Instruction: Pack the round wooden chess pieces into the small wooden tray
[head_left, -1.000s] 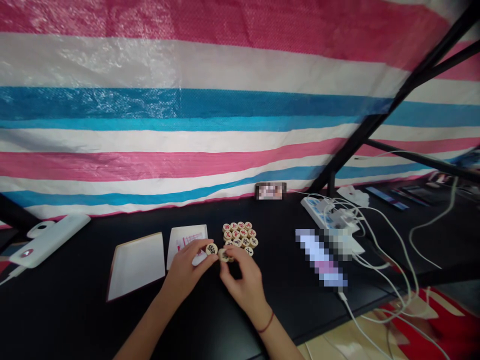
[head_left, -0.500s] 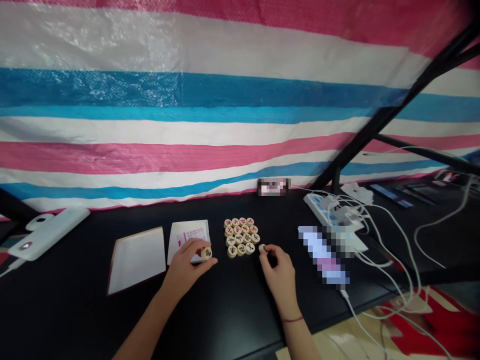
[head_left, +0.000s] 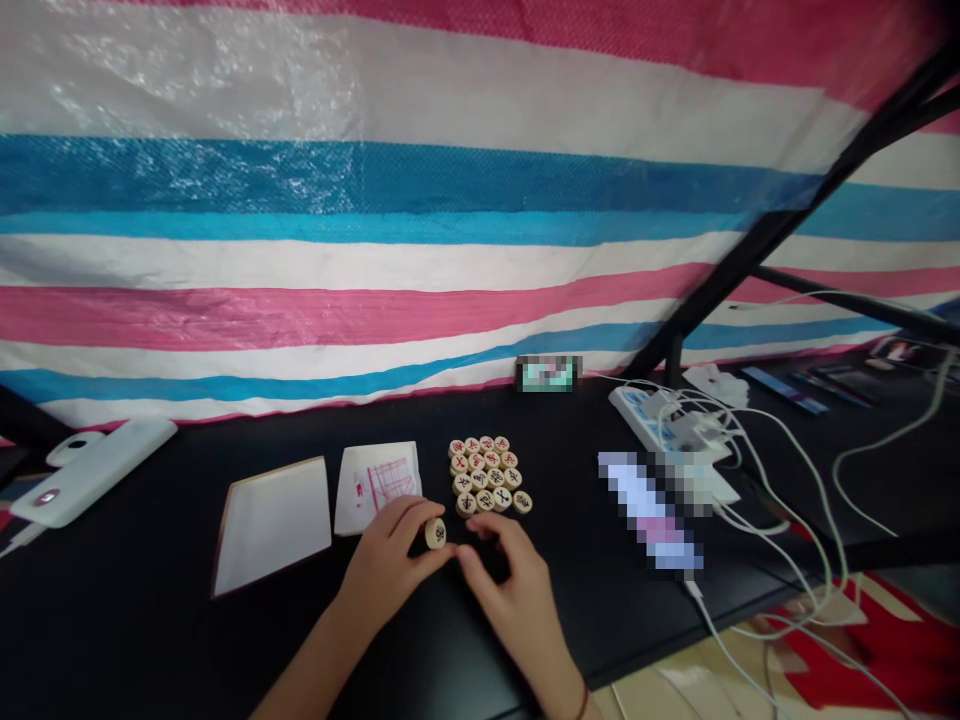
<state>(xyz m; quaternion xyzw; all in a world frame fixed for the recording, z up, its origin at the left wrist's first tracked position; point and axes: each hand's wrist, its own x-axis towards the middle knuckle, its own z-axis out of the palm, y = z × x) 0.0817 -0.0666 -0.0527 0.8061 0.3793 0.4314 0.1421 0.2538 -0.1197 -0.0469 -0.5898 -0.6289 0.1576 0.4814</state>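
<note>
My left hand (head_left: pixel 386 555) pinches a round Chinese chess piece (head_left: pixel 436 534) with a dark character facing me; whether more pieces sit behind it I cannot tell. Close by on the right, my right hand (head_left: pixel 511 575) has its thumb and index finger apart, nothing between them, the thumb tip near my left fingertips. Beyond both hands stands a tight block of Chinese chess pieces (head_left: pixel 484 480), red characters in the far rows and dark ones in the near rows. A single chess piece (head_left: pixel 523 502) lies at the block's near right corner.
Left of the block are a white box part (head_left: pixel 375 490) holding a printed sheet and a white-lined box lid (head_left: pixel 274 525). A white device (head_left: pixel 97 475) lies far left. On the right are a blurred phone (head_left: pixel 649 512), a power strip (head_left: pixel 637 415) and tangled white cables (head_left: pixel 787 500).
My right hand has let go of a chess piece at the block's near right corner and moved left. My left hand has moved right and nearer with its chess piece.
</note>
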